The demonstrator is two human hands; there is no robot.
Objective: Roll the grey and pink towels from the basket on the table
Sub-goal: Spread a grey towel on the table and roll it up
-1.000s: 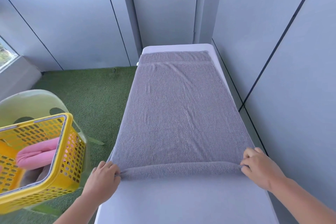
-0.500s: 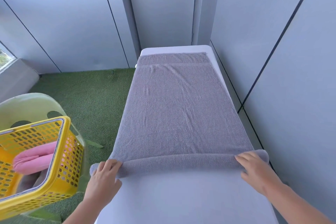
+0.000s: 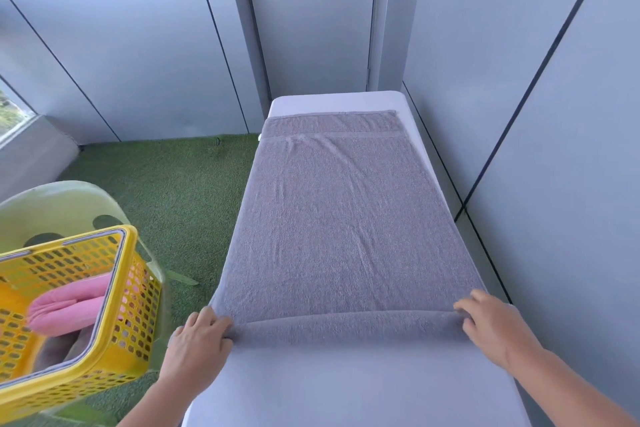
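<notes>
— So where was the grey towel point(image 3: 343, 225)?
— Mid-frame on the table point(image 3: 346, 388); left hand point(image 3: 197, 343) and right hand point(image 3: 491, 329) each clutched a roll end, probably so it rolled evenly. The pink towel point(image 3: 69, 308) sat in the basket point(image 3: 131, 288), lower left.

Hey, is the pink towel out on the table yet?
No, the pink towel lies inside the yellow basket, and only the grey towel is spread on the table.
</notes>
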